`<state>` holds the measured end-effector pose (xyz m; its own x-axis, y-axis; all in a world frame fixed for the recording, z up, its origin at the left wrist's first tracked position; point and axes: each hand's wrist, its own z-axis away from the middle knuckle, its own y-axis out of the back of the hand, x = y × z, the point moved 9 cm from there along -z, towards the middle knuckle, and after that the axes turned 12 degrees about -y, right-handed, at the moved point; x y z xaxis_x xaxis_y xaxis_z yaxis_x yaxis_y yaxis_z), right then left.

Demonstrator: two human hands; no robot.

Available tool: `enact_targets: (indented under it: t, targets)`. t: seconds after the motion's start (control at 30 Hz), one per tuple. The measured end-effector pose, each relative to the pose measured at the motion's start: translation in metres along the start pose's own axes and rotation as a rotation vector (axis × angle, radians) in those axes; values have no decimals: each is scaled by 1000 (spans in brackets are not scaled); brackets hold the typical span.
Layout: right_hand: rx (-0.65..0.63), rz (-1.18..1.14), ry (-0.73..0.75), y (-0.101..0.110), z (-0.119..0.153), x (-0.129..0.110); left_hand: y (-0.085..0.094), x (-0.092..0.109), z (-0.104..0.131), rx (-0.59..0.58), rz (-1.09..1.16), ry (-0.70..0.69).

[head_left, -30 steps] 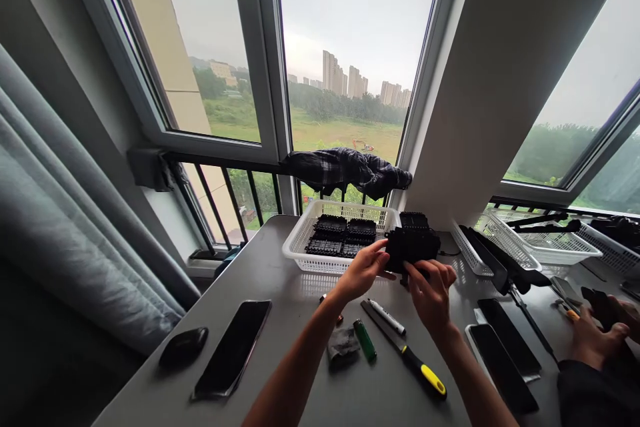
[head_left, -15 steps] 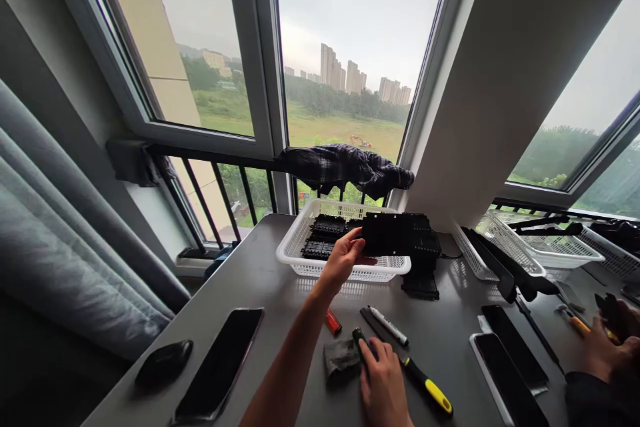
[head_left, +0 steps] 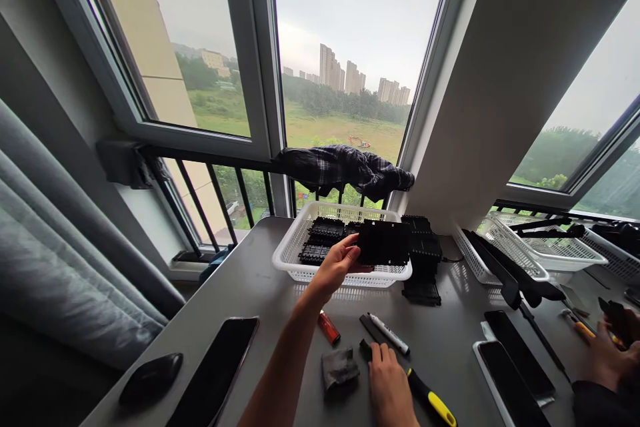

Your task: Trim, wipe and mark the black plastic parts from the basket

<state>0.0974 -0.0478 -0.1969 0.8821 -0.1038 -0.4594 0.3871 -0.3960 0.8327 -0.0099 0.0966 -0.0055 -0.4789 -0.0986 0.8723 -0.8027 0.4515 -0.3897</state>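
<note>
Apparently so that its broad face is left uncovered, a black panel (head_left: pixel 384 243) just below right of frame centre is pinched at its left edge by the left hand (head_left: pixel 339 261), while the lower-centre right hand (head_left: pixel 390 383) covers a dark object (head_left: pixel 365 349), grip unclear.

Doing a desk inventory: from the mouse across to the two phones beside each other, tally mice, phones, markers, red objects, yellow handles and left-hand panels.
Mouse: 1
Phones: 3
Marker: 1
Red object: 1
Yellow handle: 1
Panel in left hand: 1
Total: 8
</note>
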Motion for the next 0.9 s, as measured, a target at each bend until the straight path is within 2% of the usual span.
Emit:
enact_targets:
  t: [0.07,0.17,0.23,0.3,0.4,0.47,0.67,0.77,0.9]
  targets:
    - [-122,-166,2,14,-6,-9,1,0,0,6,1,9]
    - [-302,-549,-18,60,-29,-36,1,1,-1,17,8,8]
    - [-249,-761,-125,102,-55,-45,2,2,-2,30,7,3]
    - [-222,-993,-160,135,-81,-58,3,2,-2,41,1,1]
    - [-254,-1343,-135,158,-111,-81,3,1,-2,33,-12,3]
    - [-268,-1510,-177,157,-123,-91,2,-1,-2,20,-13,0]
    - [-456,-1862,-380,129,-149,-107,2,-2,1,-13,-6,11]
    - [-604,-1934,-408,124,-155,-111,7,-1,1,20,-8,22]
    - [-715,-1909,-419,125,-154,-107,7,-1,0,35,3,25]
